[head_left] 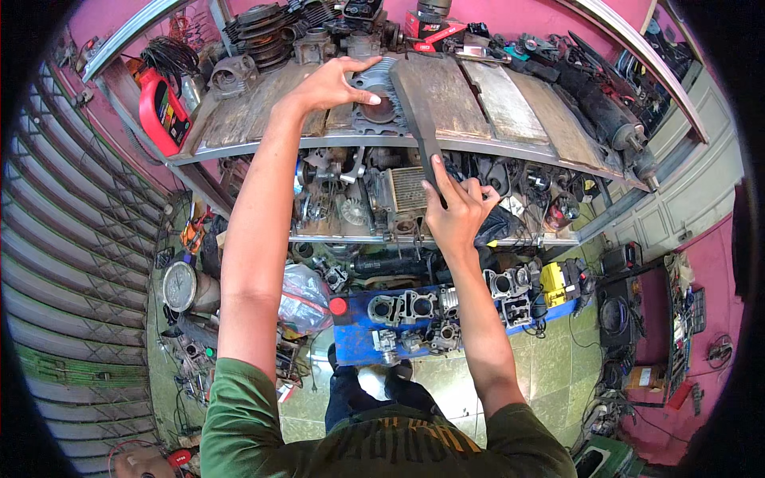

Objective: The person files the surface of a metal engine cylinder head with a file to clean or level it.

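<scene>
On the upper wooden shelf, a grey finned engine cylinder [378, 119] stands near the front edge, with a round, brownish middle. My left hand [323, 86] steadies it, thumb lying over its face and fingers reaching to its far edge. In my right hand [460, 203] is the handle of a long dark brush [414, 99], index finger stretched along it. The brush's broad head lies along the cylinder's right side; its underside is mostly hidden, and I cannot tell how firmly it touches.
A red oil bottle [163, 111] stands at the shelf's left end. Blackened engine parts [263, 36] crowd the back. A lower shelf holds more parts, including a finned radiator [405, 190]. Below, a blue bench [351, 346] carries several metal castings; a yellow box [558, 283] sits at its right.
</scene>
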The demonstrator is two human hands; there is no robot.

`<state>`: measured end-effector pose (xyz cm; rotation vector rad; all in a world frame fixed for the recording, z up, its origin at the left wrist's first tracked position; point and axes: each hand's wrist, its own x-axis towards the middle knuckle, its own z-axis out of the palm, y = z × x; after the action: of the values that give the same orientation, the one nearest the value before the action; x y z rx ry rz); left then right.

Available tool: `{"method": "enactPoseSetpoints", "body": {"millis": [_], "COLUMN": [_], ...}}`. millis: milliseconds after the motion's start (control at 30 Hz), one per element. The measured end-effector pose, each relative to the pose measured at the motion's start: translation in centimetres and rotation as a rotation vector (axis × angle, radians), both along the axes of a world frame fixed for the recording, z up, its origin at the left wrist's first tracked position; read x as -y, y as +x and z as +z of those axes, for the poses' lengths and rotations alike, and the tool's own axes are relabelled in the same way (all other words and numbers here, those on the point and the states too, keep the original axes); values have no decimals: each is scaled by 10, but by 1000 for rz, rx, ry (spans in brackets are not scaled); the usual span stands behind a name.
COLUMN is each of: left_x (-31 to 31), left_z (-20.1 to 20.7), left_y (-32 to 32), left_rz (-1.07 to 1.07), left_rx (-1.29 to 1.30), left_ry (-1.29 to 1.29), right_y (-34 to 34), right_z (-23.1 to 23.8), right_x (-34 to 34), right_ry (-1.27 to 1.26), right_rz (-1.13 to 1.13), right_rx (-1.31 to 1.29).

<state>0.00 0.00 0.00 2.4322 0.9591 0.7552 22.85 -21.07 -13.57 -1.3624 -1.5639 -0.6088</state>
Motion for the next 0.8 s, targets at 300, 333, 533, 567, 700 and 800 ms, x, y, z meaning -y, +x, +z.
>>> {"method": "enactPoseSetpoints", "body": {"millis": [300, 333, 533, 567, 700, 800], "left_x": [3, 4, -4, -5, -6, -5], "left_z": [-7, -8, -7, -9, -18, -22], "left_y": [14, 19, 38, 39, 42, 34], "left_rz": [73, 121, 223, 238, 275, 276], "left_rx": [32, 20, -37, -29, 15, 89], "left_ry": [256, 343, 479, 499, 499, 461], "right_y": [4, 6, 9, 9, 13, 9], "right_z": [1, -1, 3, 5, 11, 21], "right_x": [1, -2, -6, -6, -12, -19], "right_ry": [-14, -1, 10, -7, 1, -44], "right_rz": [-4, -10, -57, -56, -84, -88], "right_rx": [-26, -24, -41, -60, -89, -106]}}
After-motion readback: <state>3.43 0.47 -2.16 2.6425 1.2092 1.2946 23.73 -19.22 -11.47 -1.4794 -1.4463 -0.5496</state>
